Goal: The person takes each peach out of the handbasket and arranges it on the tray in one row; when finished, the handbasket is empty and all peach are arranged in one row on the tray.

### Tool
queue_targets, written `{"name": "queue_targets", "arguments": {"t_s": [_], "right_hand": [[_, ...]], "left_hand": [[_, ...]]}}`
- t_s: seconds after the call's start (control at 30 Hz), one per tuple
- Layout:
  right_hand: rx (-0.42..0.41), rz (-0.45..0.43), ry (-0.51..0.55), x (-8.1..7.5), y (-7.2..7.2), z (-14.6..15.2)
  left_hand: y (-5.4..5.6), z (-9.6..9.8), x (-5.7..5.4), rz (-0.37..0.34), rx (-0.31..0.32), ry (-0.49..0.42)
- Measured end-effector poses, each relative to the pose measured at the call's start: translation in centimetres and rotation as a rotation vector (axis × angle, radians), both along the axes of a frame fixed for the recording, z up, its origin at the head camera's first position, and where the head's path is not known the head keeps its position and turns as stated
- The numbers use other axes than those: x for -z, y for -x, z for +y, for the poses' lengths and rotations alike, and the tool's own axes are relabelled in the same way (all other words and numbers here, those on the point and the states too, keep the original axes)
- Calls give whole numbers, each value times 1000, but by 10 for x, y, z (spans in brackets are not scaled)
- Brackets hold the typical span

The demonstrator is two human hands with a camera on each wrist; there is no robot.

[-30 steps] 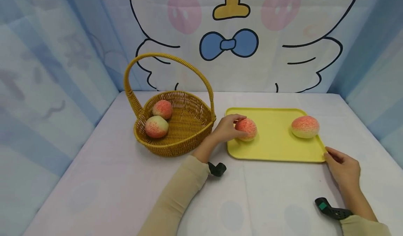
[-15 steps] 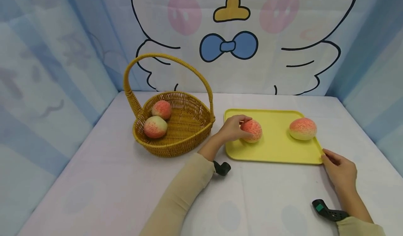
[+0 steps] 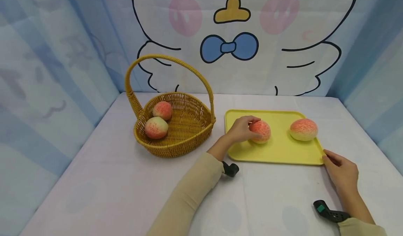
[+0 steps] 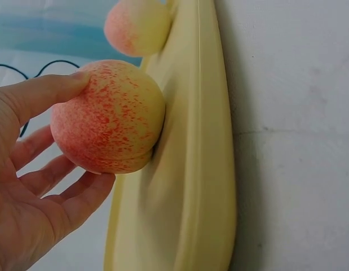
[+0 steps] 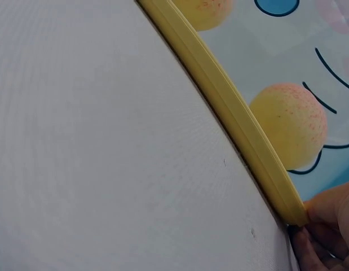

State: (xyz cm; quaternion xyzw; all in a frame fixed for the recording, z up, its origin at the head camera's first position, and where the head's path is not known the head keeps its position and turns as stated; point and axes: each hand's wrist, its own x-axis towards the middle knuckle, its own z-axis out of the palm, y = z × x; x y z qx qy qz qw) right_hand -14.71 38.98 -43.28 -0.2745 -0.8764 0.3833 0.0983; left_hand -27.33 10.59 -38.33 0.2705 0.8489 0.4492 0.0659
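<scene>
My left hand [image 3: 241, 129] holds a pink-and-cream peach [image 3: 261, 131] on the left half of a yellow tray [image 3: 280, 152]. In the left wrist view, the thumb lies on one side of that peach [image 4: 109, 118] and the fingertips on the other, with the peach against the tray surface. A second peach [image 3: 303, 129] lies by the tray's right end, apart from both hands. At the tray's near right corner, my right hand [image 3: 343, 169] pinches the rim between thumb and fingers, as the right wrist view also shows on the tray edge [image 5: 236, 118].
Left of the tray stands a woven basket [image 3: 176, 148] with a tall arched handle [image 3: 170, 57]. Inside it lie two peaches, one redder [image 3: 162, 110] behind a paler one [image 3: 156, 127]. A cartoon-printed curtain [image 3: 230, 75] hangs behind the white-covered table [image 3: 126, 194].
My left hand has moved to the right across the tray with the peach, away from the basket. The right hand keeps its hold on the tray corner.
</scene>
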Motion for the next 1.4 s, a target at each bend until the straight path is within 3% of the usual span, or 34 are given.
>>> {"name": "queue_targets", "arguments": {"t_s": [0.73, 1.4], "right_hand": [[6, 9, -37, 1, -4, 2], [-11, 24, -32, -5, -6, -4]], "left_hand": [[0, 50, -3, 5, -12, 58], [-1, 72, -7, 17, -23, 114]]}}
